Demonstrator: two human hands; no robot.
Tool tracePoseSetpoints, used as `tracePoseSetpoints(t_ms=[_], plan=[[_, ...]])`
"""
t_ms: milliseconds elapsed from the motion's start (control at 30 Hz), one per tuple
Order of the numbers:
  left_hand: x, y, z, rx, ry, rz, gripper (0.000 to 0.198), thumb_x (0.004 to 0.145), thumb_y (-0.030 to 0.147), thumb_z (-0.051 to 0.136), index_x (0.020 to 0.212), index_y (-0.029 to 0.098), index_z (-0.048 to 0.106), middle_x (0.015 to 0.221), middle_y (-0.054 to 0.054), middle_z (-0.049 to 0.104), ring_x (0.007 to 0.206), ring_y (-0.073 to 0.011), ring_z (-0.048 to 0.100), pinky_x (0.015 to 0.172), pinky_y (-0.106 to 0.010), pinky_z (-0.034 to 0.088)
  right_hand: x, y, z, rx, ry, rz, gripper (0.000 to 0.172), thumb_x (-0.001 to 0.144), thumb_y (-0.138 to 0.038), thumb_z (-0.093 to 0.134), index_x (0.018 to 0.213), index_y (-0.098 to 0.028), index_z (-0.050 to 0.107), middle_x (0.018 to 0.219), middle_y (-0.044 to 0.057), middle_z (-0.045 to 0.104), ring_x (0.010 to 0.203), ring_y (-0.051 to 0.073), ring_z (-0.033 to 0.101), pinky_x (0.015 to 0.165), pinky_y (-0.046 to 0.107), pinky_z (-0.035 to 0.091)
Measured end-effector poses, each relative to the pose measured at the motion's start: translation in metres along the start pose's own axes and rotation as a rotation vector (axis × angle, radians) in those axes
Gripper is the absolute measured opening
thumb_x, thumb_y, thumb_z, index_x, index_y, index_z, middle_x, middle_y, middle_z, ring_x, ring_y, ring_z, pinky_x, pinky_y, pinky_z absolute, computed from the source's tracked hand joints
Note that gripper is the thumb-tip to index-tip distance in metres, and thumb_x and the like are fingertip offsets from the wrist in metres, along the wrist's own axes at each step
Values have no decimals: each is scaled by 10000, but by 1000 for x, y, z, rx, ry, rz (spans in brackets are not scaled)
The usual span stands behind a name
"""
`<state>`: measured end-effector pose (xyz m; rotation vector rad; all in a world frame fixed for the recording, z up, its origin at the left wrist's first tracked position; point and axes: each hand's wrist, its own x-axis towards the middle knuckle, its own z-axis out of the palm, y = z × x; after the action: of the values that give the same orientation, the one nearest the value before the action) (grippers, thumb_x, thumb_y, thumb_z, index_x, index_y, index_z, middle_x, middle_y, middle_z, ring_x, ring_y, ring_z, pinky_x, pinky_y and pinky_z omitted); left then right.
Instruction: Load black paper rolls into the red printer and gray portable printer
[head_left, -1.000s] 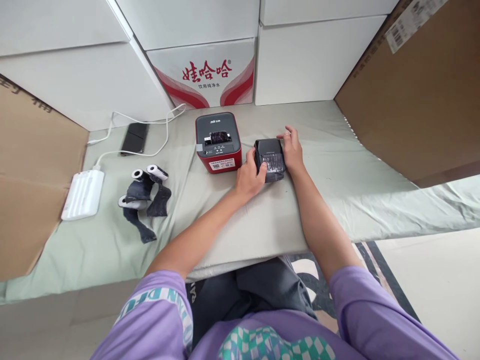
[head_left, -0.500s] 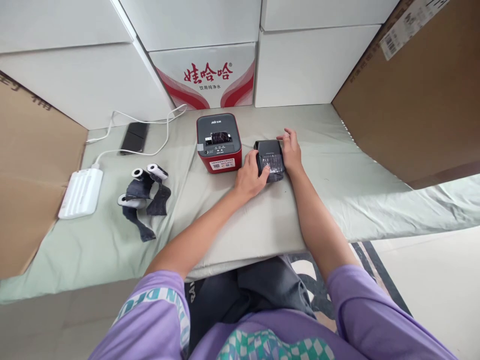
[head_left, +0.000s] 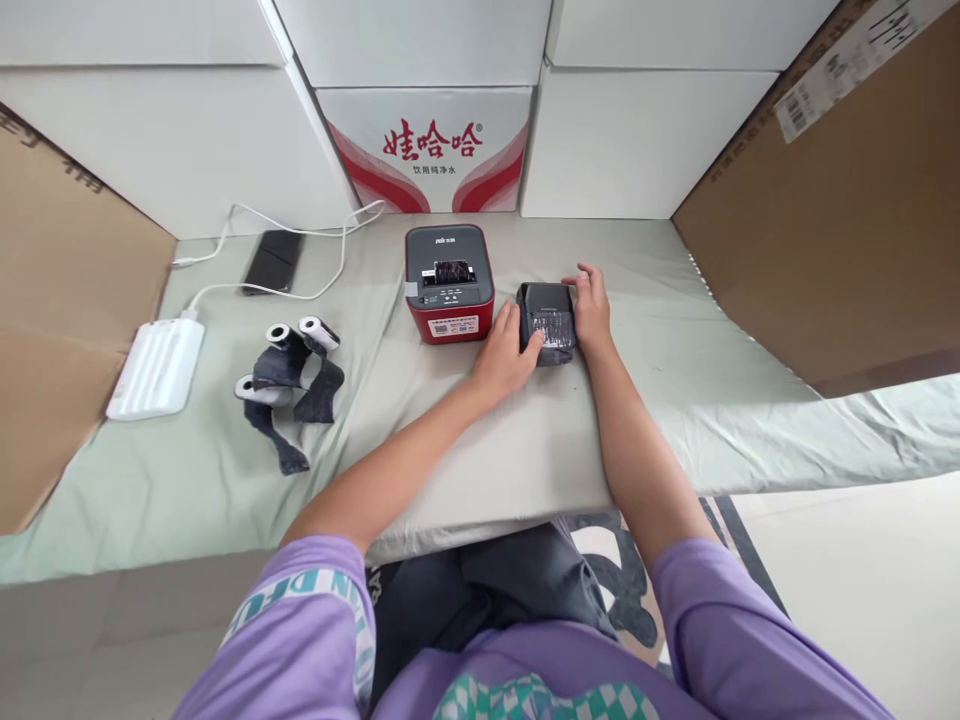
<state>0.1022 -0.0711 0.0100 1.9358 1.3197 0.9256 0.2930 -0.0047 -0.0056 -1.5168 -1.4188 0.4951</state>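
Note:
A small black box-shaped device [head_left: 547,318] rests on the pale green cloth [head_left: 525,440] covering the table. My left hand [head_left: 504,356] grips its left side, thumb on the front. My right hand [head_left: 592,308] holds its right side, fingers curled over the back edge. Just left of it stands a red printer with a grey top [head_left: 448,282], apart from my left hand.
Three small rolls with dark strips [head_left: 289,375] lie at left. A white power brick [head_left: 156,366] with cables and a black phone [head_left: 273,261] sit at far left. White cartons [head_left: 431,140] line the back; brown cardboard [head_left: 832,200] leans at right.
Both hands stay on the black device, which has barely shifted. The camera view has moved slightly.

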Motion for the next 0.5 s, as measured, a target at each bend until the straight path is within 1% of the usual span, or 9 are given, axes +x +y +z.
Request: tracePoseSetpoints(t_ms=[33,100,200,367,500], plan=[[1,-1,-1,-8,-2,-4,652,1017,414,483,1559,58,422,1686,-226,356,1600,-292,311,1331,-422,249,0,-1,0,7,18,30,744,950,-821,224,1365,-276,513,1211,109,713,1063,244,668,999,447,496],[3,-2,-3,-18,-9,-10,634,1014,395,487,1550,59,448,1683,-216,371,1596,-286,322,1337,-428,241,-2,-6,-1,29,56,80,753,922,-852,280,1330,-275,541,1184,100,727,1077,255,667,1027,458,483],[6,-1,-6,-28,-17,-20,593,1008,352,481,1537,83,489,1659,-185,429,1578,-277,363,1334,-435,260,-5,-11,-2,21,25,61,757,923,-854,286,1366,-289,524,1177,90,732,1128,269,659,1064,475,462],[9,5,-9,-1,-44,-64,595,1001,298,463,1510,-7,513,1648,-224,429,1567,-289,380,1329,-398,273,-6,-13,-4,-4,-42,50,757,950,-829,254,1448,-300,469,1197,84,728,1179,279,647,1088,490,456],[10,9,-11,-17,-49,-75,594,999,284,450,1515,-3,514,1641,-207,447,1555,-281,403,1325,-381,278,-5,-7,-3,30,-51,56,814,912,-878,275,1449,-304,488,1180,79,719,1164,289,649,1113,526,446]])
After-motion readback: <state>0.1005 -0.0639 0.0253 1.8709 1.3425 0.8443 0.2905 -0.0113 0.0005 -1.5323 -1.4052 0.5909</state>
